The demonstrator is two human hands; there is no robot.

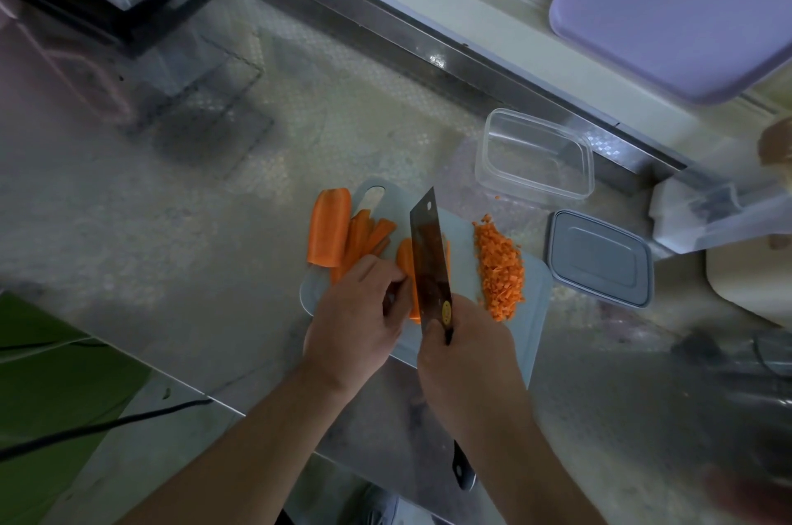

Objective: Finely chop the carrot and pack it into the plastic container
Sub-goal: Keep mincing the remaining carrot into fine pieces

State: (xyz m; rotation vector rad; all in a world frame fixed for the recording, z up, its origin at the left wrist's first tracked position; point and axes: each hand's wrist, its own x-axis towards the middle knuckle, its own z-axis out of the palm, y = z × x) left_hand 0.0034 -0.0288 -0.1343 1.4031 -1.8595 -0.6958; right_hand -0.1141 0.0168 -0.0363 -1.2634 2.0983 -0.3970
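Head view showed the carrot piece [405,263] lying on the cutting board [533,289] near the tabletop's near edge. The left hand [355,319] pinned it with curled fingertips, while the right hand [467,357] was wrapped round the cleaver [430,259], whose blade stood on the piece. The carrot looked stiff, rounded and liable to roll, best steadied from the flank. The diced pile [499,267] sat right; the plastic container [535,154] stood empty beyond.
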